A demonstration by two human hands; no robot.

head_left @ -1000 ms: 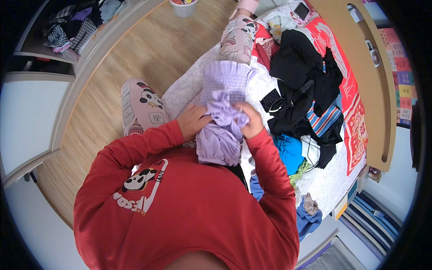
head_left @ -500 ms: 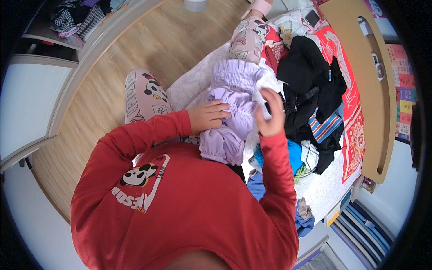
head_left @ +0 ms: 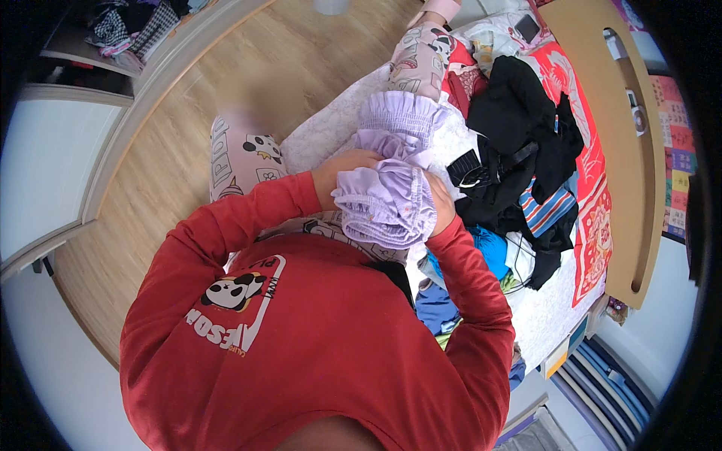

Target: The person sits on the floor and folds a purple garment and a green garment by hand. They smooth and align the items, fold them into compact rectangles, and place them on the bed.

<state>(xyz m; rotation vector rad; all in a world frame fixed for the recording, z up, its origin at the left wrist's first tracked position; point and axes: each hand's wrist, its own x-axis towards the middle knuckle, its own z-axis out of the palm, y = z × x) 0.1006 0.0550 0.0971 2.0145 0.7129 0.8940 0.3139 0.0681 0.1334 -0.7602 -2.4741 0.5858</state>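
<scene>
A lavender garment (head_left: 387, 203) with a shirred, elastic-gathered band and a ruffled edge is bunched up in front of my lap. My left hand (head_left: 342, 171) grips it from the left, its fingers tucked behind the folds. At the garment's right side my right hand (head_left: 444, 204) holds the cloth, fingers curled round it and partly hidden. The near part is folded up toward me, with its gathered edges showing. Farther off, the shirred band (head_left: 398, 113) lies spread over the bed beside my leg.
To the right, black clothes (head_left: 511, 98) are heaped on the white bed cover (head_left: 320, 113), with a striped cloth (head_left: 545, 210) and a blue piece (head_left: 489, 252). A phone (head_left: 527, 28) lies at the far end. The wooden headboard (head_left: 632, 188) borders the bed's right side.
My right hand has come down onto the lavender garment and taken hold of it. My left hand has slid from lying on top to behind the folds, and the near part is lifted and bunched.
</scene>
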